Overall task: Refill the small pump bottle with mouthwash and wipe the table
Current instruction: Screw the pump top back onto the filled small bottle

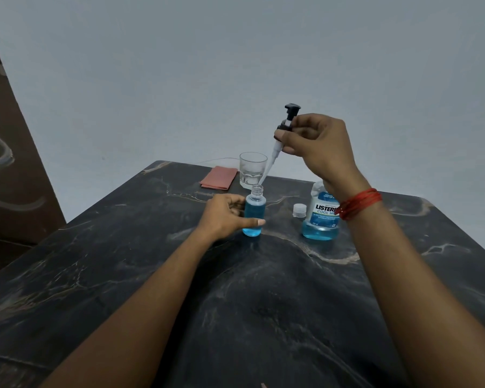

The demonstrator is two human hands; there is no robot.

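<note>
**Pump head poised over the refilled bottle**

The filling looks done: the small clear plastic pump bottle (254,214) stands upright on the dark marble-patterned table (263,303), blue mouthwash reaching up to about its shoulder, its neck open. The step in hand appears to be refitting the pump. The left hand (224,217) steadies the bottle, thumb laid across its front and fingers curled round its far side. The right hand (314,141), raised above and to the right of the bottle, pinches the collar of the black pump head with its pale dip tube (287,121); the tube slants down and its tip sits just above the bottle's mouth, seemingly not yet inside.

The next move calls for bringing the tube upright, threading it through the narrow neck without displacing liquid over the rim, then screwing the collar down while the left hand resists the twist.

The large clear mouthwash bottle with a blue label (321,217) stands uncapped to the right, partly behind the right wrist, its white cap (299,210) beside it. The folded pink cloth (218,177) for wiping lies at the far edge, next to a clear drinking glass (252,170).
</note>
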